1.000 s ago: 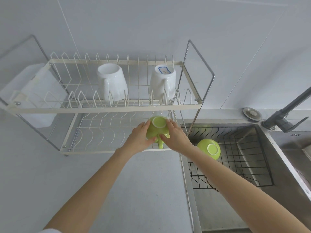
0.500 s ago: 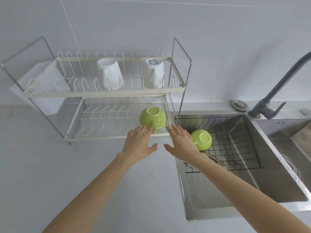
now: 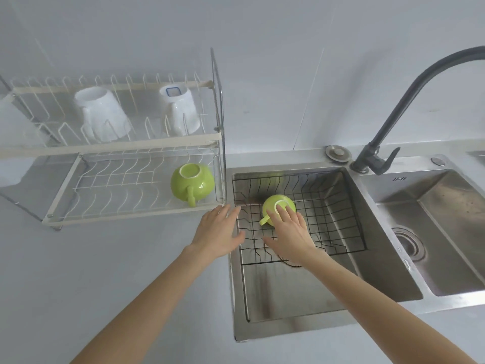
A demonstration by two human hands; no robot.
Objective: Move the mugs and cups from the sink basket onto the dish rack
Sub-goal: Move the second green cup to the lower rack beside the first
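Two hands reach out over the black wire sink basket (image 3: 338, 203), which we take as our landmark; it sits inside the stainless steel sink (image 3: 372, 261). Our right hand (image 3: 291, 232) is spread flat with its fingers (image 3: 282, 212) lying over the upside-down lime-green cup (image 3: 273, 203) near the basket's far left corner, not yet closed around it. Our left hand (image 3: 219, 233) hovers open and empty at the basket's left edge, above the grey bench (image 3: 78, 258). Left of the basket stands the two-tier cream wire dish rack (image 3: 110, 145). A second lime-green cup (image 3: 193, 183) rests upside down on its lower tier, at the end nearest the basket. Two white ceramic mugs (image 3: 101, 115) stand inverted on the upper tier.
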